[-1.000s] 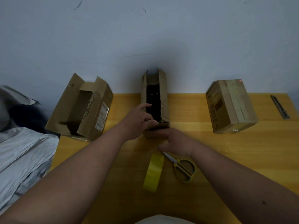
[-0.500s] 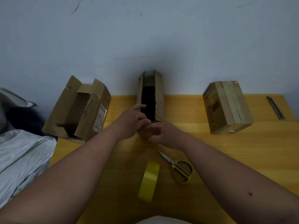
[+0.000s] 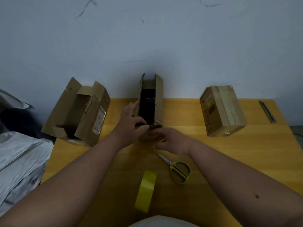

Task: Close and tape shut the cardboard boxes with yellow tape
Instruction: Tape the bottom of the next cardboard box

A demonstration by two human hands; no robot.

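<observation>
Both hands, left hand (image 3: pixel 131 122) and right hand (image 3: pixel 172 141), gripped the near end of the open middle box (image 3: pixel 158 102), its long axis pointing away toward the wall.

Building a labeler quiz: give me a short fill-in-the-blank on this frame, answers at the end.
1. Both hands, left hand and right hand, are on the ____ of the three boxes.
2. The tape roll is coloured ____.
3. The scissors lie to the ____ of the tape roll.
4. The closed box stands on the ____ side of the table.

Answers: middle; yellow; right; right
</observation>
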